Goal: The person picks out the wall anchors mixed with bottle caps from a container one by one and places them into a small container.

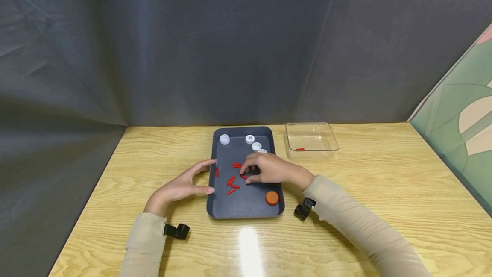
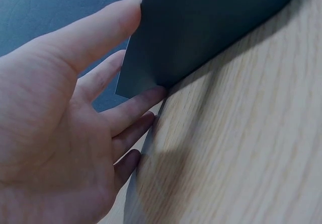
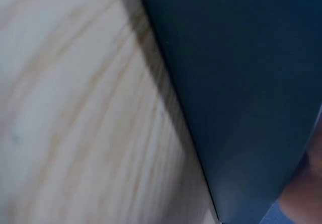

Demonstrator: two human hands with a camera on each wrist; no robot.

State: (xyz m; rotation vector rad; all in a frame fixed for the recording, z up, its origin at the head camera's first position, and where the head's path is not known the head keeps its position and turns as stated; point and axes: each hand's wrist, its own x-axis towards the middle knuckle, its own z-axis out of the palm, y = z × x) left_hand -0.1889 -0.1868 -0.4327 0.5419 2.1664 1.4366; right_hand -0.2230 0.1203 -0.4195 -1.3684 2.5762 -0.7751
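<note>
Head view: right hand (image 1: 270, 169) has a narrow grip, thumb and fingertips curled around a short red stick (image 1: 244, 177) down in the dark gray tray (image 1: 250, 210). Left hand (image 1: 180, 185) is spread pretty wide, touching the tray's left side. More loose red sticks (image 1: 231, 181) are scattered nearby, plus an orange cap (image 1: 272, 198) and some white caps (image 1: 224, 139). Clear plastic box (image 1: 317, 141) on the tabletop (image 1: 434, 200) has one too.
</note>
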